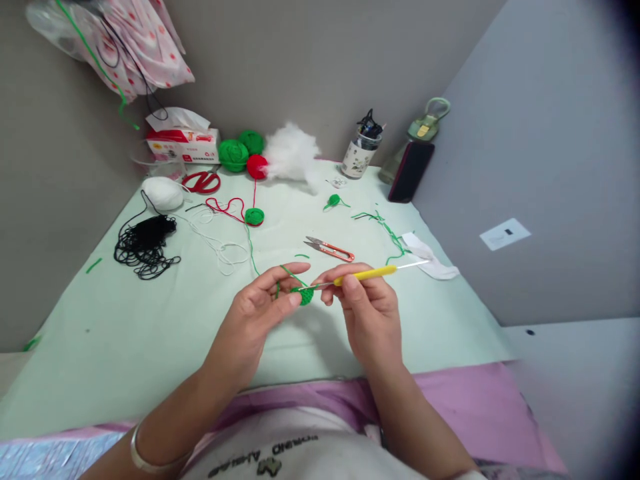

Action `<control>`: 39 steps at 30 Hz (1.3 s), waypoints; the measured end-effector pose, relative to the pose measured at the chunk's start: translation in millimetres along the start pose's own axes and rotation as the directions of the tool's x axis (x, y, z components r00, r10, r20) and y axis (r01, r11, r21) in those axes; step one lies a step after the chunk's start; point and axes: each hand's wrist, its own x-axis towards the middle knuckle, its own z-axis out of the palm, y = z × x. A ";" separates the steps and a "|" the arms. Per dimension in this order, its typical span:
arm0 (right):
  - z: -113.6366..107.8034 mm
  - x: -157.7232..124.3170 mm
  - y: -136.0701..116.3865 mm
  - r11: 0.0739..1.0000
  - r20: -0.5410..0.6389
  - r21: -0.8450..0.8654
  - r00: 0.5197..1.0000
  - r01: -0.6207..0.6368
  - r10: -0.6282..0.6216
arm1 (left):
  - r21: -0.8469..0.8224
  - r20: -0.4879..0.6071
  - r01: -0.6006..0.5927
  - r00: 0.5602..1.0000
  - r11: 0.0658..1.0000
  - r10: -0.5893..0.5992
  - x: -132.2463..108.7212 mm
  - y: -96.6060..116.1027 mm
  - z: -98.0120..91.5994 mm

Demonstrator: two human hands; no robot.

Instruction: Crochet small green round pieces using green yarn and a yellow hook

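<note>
- Green crochet piece (304, 297), small and rounded, is held in the head view above the near middle of the pale green table surface (440, 327).
- Left hand (263, 300): thumb and fingers are closed in a pinch on the piece's left side, the index finger extended above it; a green yarn strand (251, 250) runs from the table towards these fingers.
- Right hand (369, 307): thumb and fingers are closed around the yellow handle of a crochet hook (373, 273), whose metal shaft points left to the piece. Its tip appears to lie against the upper edge, though it is too small to say whether it passes through a stitch.
- Just beyond the hands lie orange thread snips (331, 250), blades pointing left.
- Farther left are a black yarn bundle (149, 233), a white yarn ball (163, 194) and red-handled scissors (203, 180).
- Along the back stand a tissue box (187, 145), green yarn balls (233, 155), a red yarn ball (257, 167) touching white fluffy stuffing (293, 153), and, farther right, a pen jar (357, 159).
</note>
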 end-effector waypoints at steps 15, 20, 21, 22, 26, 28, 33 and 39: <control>-0.2 -17.1 -3.8 0.816 0.166 -0.396 0.906 0.422 -0.388 | 0.384 -0.099 -0.178 0.968 0.906 0.232 -2.7 3.1 -0.7; 1.1 -12.6 -7.8 0.772 0.233 -0.433 0.885 0.466 -0.404 | 0.419 -0.103 -0.176 0.965 0.891 0.240 -2.6 6.5 -1.9; 2.0 -11.8 -9.1 0.738 0.266 -0.454 0.866 0.500 -0.423 | 0.425 -0.109 -0.176 0.964 0.888 0.243 -3.1 6.3 -2.3; 3.0 -11.2 -10.2 0.697 0.298 -0.476 0.844 0.536 -0.445 | 0.427 -0.116 -0.177 0.962 0.886 0.248 -3.8 5.7 -2.5; 7.0 -11.8 -10.3 0.543 0.367 -0.556 0.772 0.629 -0.519 | 0.412 -0.161 -0.210 0.941 0.887 0.297 -7.5 1.0 -1.5; 7.7 -13.3 -8.6 0.439 0.413 -0.614 0.741 0.656 -0.530 | 0.302 -0.170 -0.190 0.953 0.934 0.249 -8.3 -0.1 0.3; 5.3 -13.2 -8.3 0.517 0.345 -0.611 0.789 0.600 -0.508 | -0.213 0.098 0.179 0.982 0.961 -0.162 -2.0 8.1 0.9; 9.1 -1.7 -9.4 0.955 0.018 -0.193 0.974 0.224 -0.225 | -0.237 0.050 0.141 0.990 0.961 -0.133 1.5 14.7 -3.3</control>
